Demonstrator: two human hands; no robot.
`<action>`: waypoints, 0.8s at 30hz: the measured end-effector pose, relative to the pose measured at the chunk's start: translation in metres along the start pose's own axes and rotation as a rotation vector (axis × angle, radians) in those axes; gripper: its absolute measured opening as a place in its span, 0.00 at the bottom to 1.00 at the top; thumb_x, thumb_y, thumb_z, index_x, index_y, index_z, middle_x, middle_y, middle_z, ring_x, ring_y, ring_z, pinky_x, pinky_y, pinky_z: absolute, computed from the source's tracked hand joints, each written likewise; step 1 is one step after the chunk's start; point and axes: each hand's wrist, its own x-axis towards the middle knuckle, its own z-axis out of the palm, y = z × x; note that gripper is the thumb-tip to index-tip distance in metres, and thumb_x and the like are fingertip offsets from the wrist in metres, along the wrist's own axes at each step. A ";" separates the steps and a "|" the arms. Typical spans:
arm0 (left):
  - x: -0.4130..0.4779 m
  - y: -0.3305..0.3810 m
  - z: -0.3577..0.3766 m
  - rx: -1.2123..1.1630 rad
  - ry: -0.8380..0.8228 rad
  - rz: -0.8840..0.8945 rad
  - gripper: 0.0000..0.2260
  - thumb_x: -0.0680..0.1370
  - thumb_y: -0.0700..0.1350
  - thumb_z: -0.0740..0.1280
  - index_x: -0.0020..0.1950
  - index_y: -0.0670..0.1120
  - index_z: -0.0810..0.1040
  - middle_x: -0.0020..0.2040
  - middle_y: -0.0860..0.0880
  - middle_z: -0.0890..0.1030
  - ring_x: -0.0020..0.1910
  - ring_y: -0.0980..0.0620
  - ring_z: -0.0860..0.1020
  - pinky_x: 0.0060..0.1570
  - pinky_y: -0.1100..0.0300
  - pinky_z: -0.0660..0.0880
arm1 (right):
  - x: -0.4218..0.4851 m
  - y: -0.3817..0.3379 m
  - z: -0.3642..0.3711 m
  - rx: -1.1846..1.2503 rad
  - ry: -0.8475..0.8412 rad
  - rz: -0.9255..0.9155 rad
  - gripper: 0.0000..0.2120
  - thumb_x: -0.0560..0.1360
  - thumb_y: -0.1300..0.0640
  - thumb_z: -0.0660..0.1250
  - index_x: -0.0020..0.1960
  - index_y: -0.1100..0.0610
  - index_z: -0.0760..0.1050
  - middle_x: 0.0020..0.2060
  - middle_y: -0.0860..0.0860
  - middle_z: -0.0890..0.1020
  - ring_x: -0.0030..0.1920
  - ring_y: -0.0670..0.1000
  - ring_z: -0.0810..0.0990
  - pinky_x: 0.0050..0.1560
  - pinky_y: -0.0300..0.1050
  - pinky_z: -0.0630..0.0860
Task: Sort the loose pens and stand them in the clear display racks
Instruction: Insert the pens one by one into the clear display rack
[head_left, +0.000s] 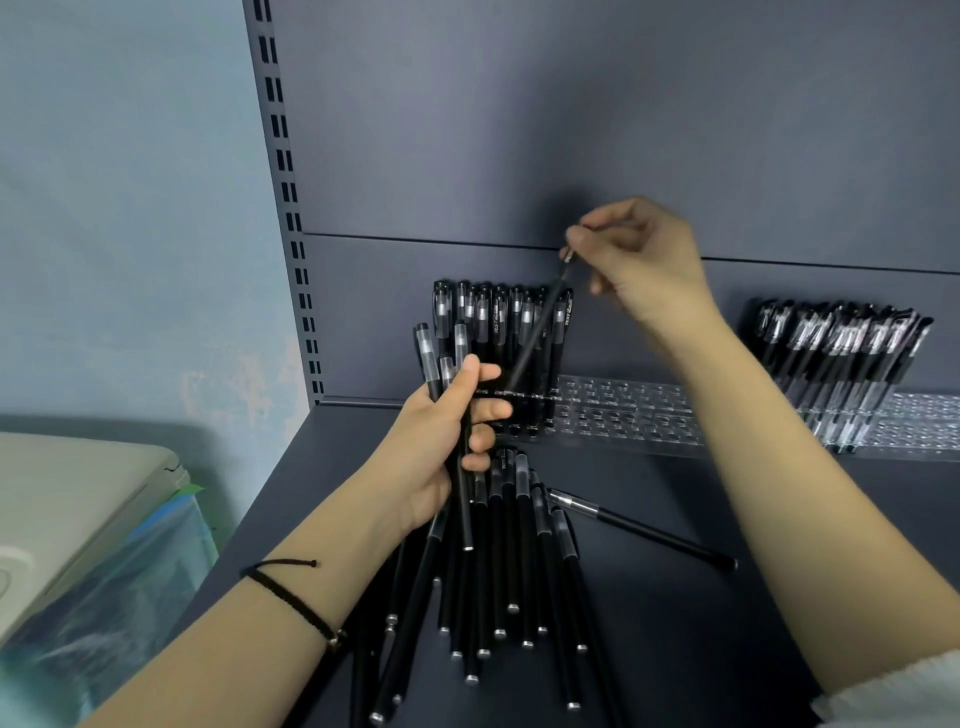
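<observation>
A bundle of black pens (461, 338) is gripped in the curled left hand (441, 431). A single pen (535, 332) is pinched at its top by the right hand (644, 260), tilted, its lower end at the clear rack (623, 410). Loose pens (524, 561) are fanned on the shelf (701, 649).

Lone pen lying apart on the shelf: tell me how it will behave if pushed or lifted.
The lone pen looks round and slim, so a sideways push would probably roll it across the flat shelf. Its straight, thin barrel suggests it is stiff and light.
</observation>
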 end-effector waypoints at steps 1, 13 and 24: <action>0.002 -0.001 -0.001 -0.001 0.010 0.002 0.13 0.81 0.54 0.61 0.57 0.46 0.75 0.29 0.52 0.76 0.22 0.58 0.64 0.20 0.67 0.61 | 0.002 0.002 -0.005 -0.087 0.040 -0.033 0.08 0.76 0.62 0.70 0.43 0.53 0.72 0.33 0.48 0.81 0.22 0.42 0.71 0.26 0.34 0.70; 0.007 -0.003 -0.004 -0.097 0.019 -0.053 0.08 0.83 0.52 0.59 0.53 0.48 0.70 0.29 0.51 0.72 0.21 0.57 0.63 0.18 0.66 0.59 | 0.010 0.023 -0.011 -0.328 0.037 -0.142 0.12 0.74 0.58 0.72 0.40 0.46 0.71 0.37 0.49 0.79 0.33 0.45 0.74 0.39 0.43 0.73; 0.006 -0.003 -0.003 -0.070 0.017 -0.024 0.10 0.81 0.54 0.60 0.54 0.50 0.75 0.29 0.52 0.73 0.22 0.57 0.65 0.19 0.66 0.63 | 0.009 0.009 -0.026 -0.345 -0.139 -0.112 0.10 0.73 0.59 0.74 0.40 0.49 0.73 0.40 0.56 0.83 0.36 0.49 0.76 0.37 0.42 0.74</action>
